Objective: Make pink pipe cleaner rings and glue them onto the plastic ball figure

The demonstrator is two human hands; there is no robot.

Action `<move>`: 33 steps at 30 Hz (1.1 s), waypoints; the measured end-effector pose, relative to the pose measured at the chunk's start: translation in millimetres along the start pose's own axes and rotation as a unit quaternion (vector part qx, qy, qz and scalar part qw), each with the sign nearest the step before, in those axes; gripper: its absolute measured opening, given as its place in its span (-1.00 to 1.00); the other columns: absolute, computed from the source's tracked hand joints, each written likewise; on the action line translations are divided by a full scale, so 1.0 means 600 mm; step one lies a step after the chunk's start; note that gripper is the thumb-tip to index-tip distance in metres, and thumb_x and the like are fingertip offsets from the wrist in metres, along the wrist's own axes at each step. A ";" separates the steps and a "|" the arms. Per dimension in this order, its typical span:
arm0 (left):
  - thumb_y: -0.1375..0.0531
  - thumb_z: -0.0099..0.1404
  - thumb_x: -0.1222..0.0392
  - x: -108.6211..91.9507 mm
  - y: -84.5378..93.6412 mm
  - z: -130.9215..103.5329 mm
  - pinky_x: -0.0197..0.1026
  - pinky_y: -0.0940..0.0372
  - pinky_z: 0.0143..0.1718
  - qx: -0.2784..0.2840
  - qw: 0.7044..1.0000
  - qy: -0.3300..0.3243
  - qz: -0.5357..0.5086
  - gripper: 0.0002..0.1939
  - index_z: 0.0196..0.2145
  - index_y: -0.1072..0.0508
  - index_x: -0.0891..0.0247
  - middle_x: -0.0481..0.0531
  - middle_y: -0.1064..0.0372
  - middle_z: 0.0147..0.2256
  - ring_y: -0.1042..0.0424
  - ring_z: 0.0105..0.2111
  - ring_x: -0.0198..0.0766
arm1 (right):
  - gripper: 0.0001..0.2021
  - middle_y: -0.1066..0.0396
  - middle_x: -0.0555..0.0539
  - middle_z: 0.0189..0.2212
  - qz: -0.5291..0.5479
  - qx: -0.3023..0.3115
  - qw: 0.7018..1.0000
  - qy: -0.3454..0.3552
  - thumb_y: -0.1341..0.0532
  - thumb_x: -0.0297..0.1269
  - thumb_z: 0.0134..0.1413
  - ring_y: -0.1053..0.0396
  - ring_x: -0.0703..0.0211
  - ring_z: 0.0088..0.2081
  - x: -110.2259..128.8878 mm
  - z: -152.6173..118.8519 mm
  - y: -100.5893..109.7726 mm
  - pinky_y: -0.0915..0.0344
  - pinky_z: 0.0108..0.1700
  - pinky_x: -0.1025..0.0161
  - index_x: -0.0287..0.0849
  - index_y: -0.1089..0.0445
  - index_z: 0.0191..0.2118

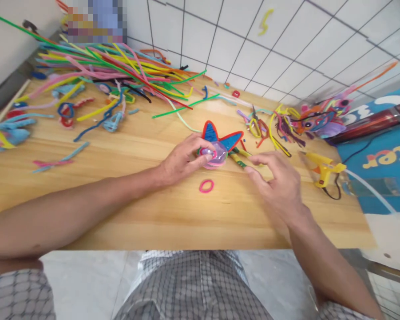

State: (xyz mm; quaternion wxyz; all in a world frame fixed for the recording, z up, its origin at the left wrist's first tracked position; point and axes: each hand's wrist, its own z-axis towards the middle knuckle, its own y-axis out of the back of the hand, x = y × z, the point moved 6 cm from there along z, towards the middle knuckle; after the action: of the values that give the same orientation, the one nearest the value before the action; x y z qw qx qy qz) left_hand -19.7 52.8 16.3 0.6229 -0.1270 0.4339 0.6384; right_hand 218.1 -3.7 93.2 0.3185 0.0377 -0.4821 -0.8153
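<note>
Pink ring (pixel 206 191), flat on the table (pixel 136 222). Purple piece (pixel 221 153) with blue ears (pixel 232 141) lay just beyond it. Left hand (pixel 178 164) was nearly closed, thumb and fingers pinching the pink-rimmed centre. Right hand (pixel 281 182), right of the ring, was half open, fingertips near a green-and-yellow item (pixel 240 163); contact unclear. Glue gun (pixel 326 171) lay farther right. Judged best: light, level pinch, ears left free; hard squeezing risked creasing the shiny body.

The glue gun (pixel 326 171) is yellow; the small ring (pixel 206 186), pink.
</note>
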 end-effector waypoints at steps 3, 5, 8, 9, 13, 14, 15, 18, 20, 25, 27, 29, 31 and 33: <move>-0.24 0.60 0.01 -0.004 -0.001 0.001 -0.09 -0.44 0.09 -0.005 1.000 -0.019 -0.003 -0.77 0.01 -0.56 0.19 0.11 -0.59 -0.06 -0.54 -0.01 -0.16 | -0.91 -0.63 -0.09 -0.22 0.011 0.016 0.999 0.042 -0.30 -0.28 0.44 -0.59 0.03 -0.21 0.021 0.031 -0.037 -0.49 -0.10 0.07 -0.06 -0.56 -0.03; -0.24 0.60 0.04 -0.006 -0.002 0.002 -0.06 -0.44 0.14 -0.006 1.000 -0.027 -0.004 -0.79 0.02 -0.56 0.18 0.12 -0.59 -0.02 -0.55 0.04 -0.15 | -0.90 -0.61 -0.09 -0.25 0.012 0.016 0.999 0.050 -0.28 -0.27 0.46 -0.58 0.05 -0.25 0.024 0.041 -0.054 -0.47 -0.15 0.10 -0.09 -0.55 -0.04; -0.24 0.59 0.04 -0.003 -0.005 0.002 -0.03 -0.44 0.17 0.000 1.000 -0.024 -0.009 -0.80 0.03 -0.55 0.17 0.12 -0.59 0.00 -0.54 0.07 -0.13 | -0.91 -0.59 -0.07 -0.29 0.012 0.017 0.999 0.047 -0.28 -0.27 0.46 -0.55 0.08 -0.29 0.026 0.046 -0.070 -0.44 -0.19 0.13 -0.10 -0.54 -0.08; -0.24 0.59 0.04 -0.002 -0.006 0.002 -0.03 -0.43 0.17 0.002 1.000 -0.023 -0.011 -0.80 0.03 -0.55 0.16 0.12 -0.59 0.01 -0.54 0.08 -0.13 | -0.92 -0.58 -0.06 -0.31 0.013 0.018 0.999 0.046 -0.29 -0.26 0.45 -0.54 0.09 -0.30 0.027 0.047 -0.074 -0.42 -0.20 0.14 -0.09 -0.54 -0.11; -0.26 0.58 0.07 -0.002 -0.008 0.003 -0.05 -0.43 0.16 0.002 0.999 -0.025 -0.019 -0.82 0.03 -0.55 0.16 0.10 -0.58 0.01 -0.53 0.09 -0.15 | -0.90 -0.54 -0.02 -0.36 0.027 0.017 0.999 0.033 -0.26 -0.29 0.41 -0.48 0.11 -0.35 0.031 0.049 -0.077 -0.38 -0.24 0.15 -0.06 -0.48 -0.21; -0.25 0.58 0.06 -0.002 -0.008 0.003 -0.06 -0.43 0.14 0.003 0.999 -0.024 -0.021 -0.82 0.02 -0.55 0.16 0.10 -0.58 0.00 -0.53 0.08 -0.15 | -0.90 -0.53 -0.01 -0.37 0.032 0.016 0.999 0.024 -0.26 -0.30 0.40 -0.47 0.12 -0.35 0.030 0.049 -0.073 -0.39 -0.24 0.14 -0.05 -0.46 -0.23; -0.25 0.58 0.06 -0.002 -0.008 0.004 -0.06 -0.43 0.13 0.003 0.999 -0.022 -0.023 -0.82 0.02 -0.55 0.16 0.10 -0.58 -0.01 -0.53 0.07 -0.15 | -0.90 -0.52 0.00 -0.37 0.039 0.018 0.999 0.011 -0.25 -0.30 0.38 -0.47 0.12 -0.36 0.028 0.049 -0.068 -0.40 -0.24 0.14 -0.04 -0.45 -0.24; -0.24 0.59 0.07 -0.003 -0.008 0.005 -0.06 -0.42 0.12 0.005 1.000 -0.013 -0.023 -0.83 0.02 -0.55 0.15 0.10 -0.58 -0.01 -0.53 0.06 -0.14 | -0.89 -0.52 0.01 -0.38 0.061 0.026 0.997 -0.041 -0.25 -0.27 0.35 -0.45 0.11 -0.37 0.015 0.043 -0.045 -0.42 -0.23 0.12 -0.01 -0.43 -0.28; -0.23 0.59 0.08 -0.003 -0.007 0.005 -0.05 -0.42 0.13 0.009 1.000 -0.008 -0.019 -0.83 0.01 -0.55 0.16 0.11 -0.59 -0.01 -0.52 0.06 -0.13 | -0.89 -0.51 0.02 -0.40 0.069 0.028 0.994 -0.076 -0.26 -0.26 0.35 -0.45 0.11 -0.37 0.003 0.034 -0.029 -0.42 -0.24 0.12 -0.01 -0.43 -0.29; -0.22 0.60 0.03 -0.004 -0.004 0.005 -0.05 -0.41 0.12 0.018 1.000 0.003 -0.014 -0.80 -0.01 -0.55 0.17 0.12 -0.60 -0.02 -0.52 0.04 -0.13 | -0.94 -0.58 -0.02 -0.30 0.056 0.021 0.996 -0.068 -0.29 -0.22 0.38 -0.50 0.09 -0.31 -0.004 0.021 -0.023 -0.47 -0.19 0.09 -0.01 -0.51 -0.18; -0.22 0.60 0.03 -0.005 -0.003 0.004 -0.06 -0.41 0.11 0.016 1.000 0.003 -0.011 -0.80 -0.01 -0.55 0.18 0.13 -0.59 -0.01 -0.52 0.03 -0.14 | -0.95 -0.61 -0.06 -0.24 0.049 0.019 0.998 -0.030 -0.30 -0.24 0.40 -0.53 0.08 -0.29 0.005 0.023 -0.035 -0.49 -0.18 0.08 -0.02 -0.53 -0.11; -0.24 0.59 0.04 -0.006 -0.002 0.004 -0.07 -0.41 0.11 0.011 1.000 -0.002 -0.010 -0.81 -0.01 -0.55 0.18 0.13 -0.59 -0.02 -0.53 0.02 -0.14 | -0.92 -0.62 -0.09 -0.20 0.040 0.014 0.999 0.007 -0.28 -0.27 0.43 -0.55 0.08 -0.27 0.015 0.029 -0.049 -0.49 -0.16 0.08 -0.03 -0.54 -0.07; -0.25 0.59 0.07 -0.009 -0.002 0.004 -0.06 -0.41 0.12 0.006 1.000 -0.010 -0.014 -0.83 -0.01 -0.55 0.17 0.12 -0.59 -0.02 -0.54 0.03 -0.13 | -0.90 -0.62 -0.11 -0.19 0.025 0.009 0.999 0.036 -0.27 -0.28 0.45 -0.56 0.07 -0.25 0.020 0.036 -0.061 -0.49 -0.15 0.09 -0.05 -0.55 -0.04; -0.24 0.59 0.08 -0.011 -0.002 0.005 -0.06 -0.41 0.14 0.005 1.000 -0.016 -0.019 -0.84 -0.01 -0.55 0.17 0.11 -0.60 -0.02 -0.54 0.05 -0.13 | -0.90 -0.61 -0.11 -0.20 0.011 0.014 0.999 0.050 -0.26 -0.27 0.47 -0.56 0.06 -0.24 0.021 0.042 -0.071 -0.48 -0.14 0.08 -0.05 -0.55 -0.06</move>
State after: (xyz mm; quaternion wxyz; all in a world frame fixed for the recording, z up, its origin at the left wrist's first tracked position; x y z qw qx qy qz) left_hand -16.5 50.2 22.2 0.6425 -0.1219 0.4250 0.6259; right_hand 178.1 22.7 75.1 0.3502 0.0775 -0.4773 -0.8022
